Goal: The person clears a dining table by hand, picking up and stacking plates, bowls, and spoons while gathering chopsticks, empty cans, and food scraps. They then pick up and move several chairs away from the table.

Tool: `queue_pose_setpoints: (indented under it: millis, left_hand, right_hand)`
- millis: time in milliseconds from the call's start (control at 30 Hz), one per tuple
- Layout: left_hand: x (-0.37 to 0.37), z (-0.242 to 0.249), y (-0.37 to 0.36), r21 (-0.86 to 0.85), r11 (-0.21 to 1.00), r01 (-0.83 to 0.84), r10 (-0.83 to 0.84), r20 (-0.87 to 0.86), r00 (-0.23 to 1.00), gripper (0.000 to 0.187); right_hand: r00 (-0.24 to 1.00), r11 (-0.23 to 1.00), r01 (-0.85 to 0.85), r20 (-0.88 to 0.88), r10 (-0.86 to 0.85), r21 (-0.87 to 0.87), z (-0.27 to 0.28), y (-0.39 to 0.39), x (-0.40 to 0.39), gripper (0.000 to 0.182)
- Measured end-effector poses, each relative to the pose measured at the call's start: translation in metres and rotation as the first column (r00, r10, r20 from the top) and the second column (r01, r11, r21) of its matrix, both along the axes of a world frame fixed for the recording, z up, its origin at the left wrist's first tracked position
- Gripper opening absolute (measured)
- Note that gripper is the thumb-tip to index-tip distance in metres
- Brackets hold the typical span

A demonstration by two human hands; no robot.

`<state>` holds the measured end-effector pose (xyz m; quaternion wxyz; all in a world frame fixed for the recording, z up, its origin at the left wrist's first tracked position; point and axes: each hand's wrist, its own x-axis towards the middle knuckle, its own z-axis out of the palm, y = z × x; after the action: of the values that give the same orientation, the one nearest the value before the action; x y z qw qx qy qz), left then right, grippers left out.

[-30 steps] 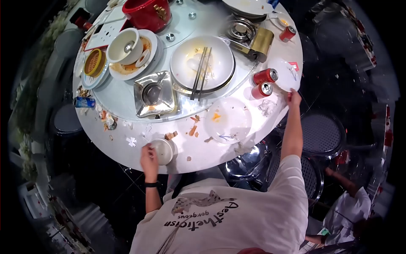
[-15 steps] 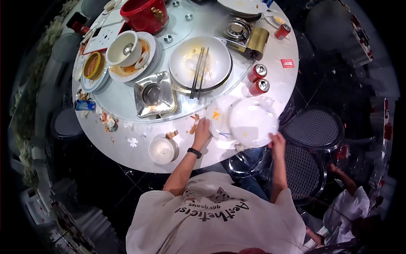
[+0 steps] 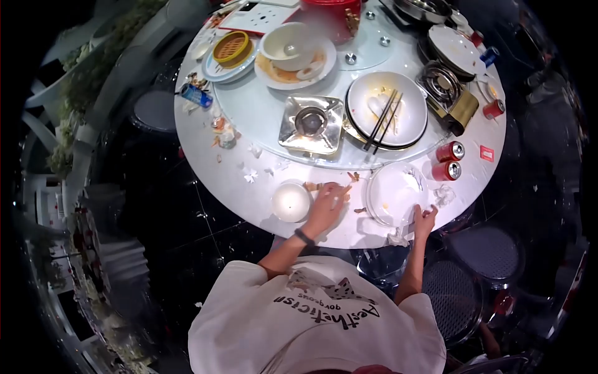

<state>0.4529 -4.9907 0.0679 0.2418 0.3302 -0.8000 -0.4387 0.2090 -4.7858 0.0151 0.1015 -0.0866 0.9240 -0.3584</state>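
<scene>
My left hand (image 3: 330, 204) is over the table beside a white bowl (image 3: 291, 201), fingers spread and reaching to brown food scraps (image 3: 354, 177). Nothing is visibly held in it. My right hand (image 3: 425, 219) grips the lower right rim of stacked white plates (image 3: 396, 194) at the table's near edge. The top plate bears a small yellow stain. A crumpled tissue (image 3: 444, 196) lies right of the plates, and another (image 3: 397, 237) is just below them.
On the round table (image 3: 249, 202) are red cans (image 3: 446, 170), a large bowl with dark chopsticks (image 3: 387, 109), a square silver burner (image 3: 311, 124), a gas stove (image 3: 450, 100), a red pot (image 3: 330, 19) and a blue can (image 3: 197, 95). Chairs (image 3: 483, 251) stand at the right.
The upper plate has come down onto the lower one, making one stack. My left hand has left the plates and moved left towards the white bowl. The view has shifted left.
</scene>
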Motion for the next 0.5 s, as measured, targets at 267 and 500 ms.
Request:
queue_pose_setpoints:
  millis: [267,500]
  left_hand:
    - [0.146,-0.02,-0.04,0.321,0.81,-0.491,0.396,0.318,0.861,0.042]
    - [0.154,-0.103,-0.042,0.545,0.765,-0.344,0.321,0.141,0.936,0.049]
  right_hand:
    - [0.983,0.937,-0.13,-0.168,0.078,-0.325,0.021,-0.054,-0.013,0.031]
    - [0.96,0.679,-0.183,0.02,0.28,-0.711,0.109,-0.167,0.051,0.016]
